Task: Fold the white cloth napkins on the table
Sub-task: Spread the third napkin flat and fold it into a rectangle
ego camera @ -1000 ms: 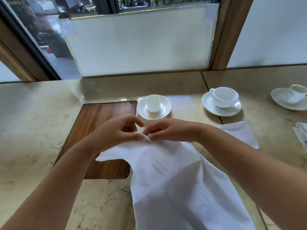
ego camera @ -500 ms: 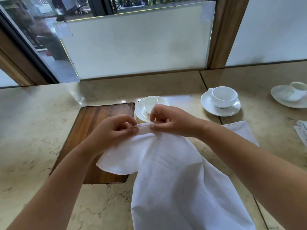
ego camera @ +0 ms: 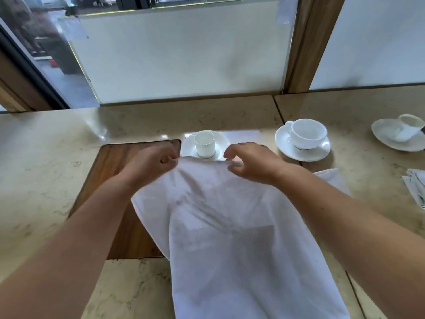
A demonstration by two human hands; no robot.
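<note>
A large white cloth napkin (ego camera: 241, 238) hangs from my two hands over the marble table (ego camera: 46, 180) and runs down toward me. My left hand (ego camera: 154, 162) pinches its top edge at the left, over the wooden inlay. My right hand (ego camera: 250, 162) holds the same edge at the right, fingers curled over it. The stretched edge sits just in front of a small cup on a saucer. A second white napkin (ego camera: 331, 178) lies flat behind my right forearm, mostly hidden.
A dark wooden inlay (ego camera: 110, 180) is set in the table at left. The small white cup and saucer (ego camera: 205, 145) stand right behind the held edge. A larger cup and saucer (ego camera: 303, 139) are at right, another (ego camera: 400, 134) at far right. A folded patterned cloth (ego camera: 417, 187) lies at the right edge.
My hands have moved apart along the napkin's top edge and away from me, spreading it wider and lifting it up to the small saucer.
</note>
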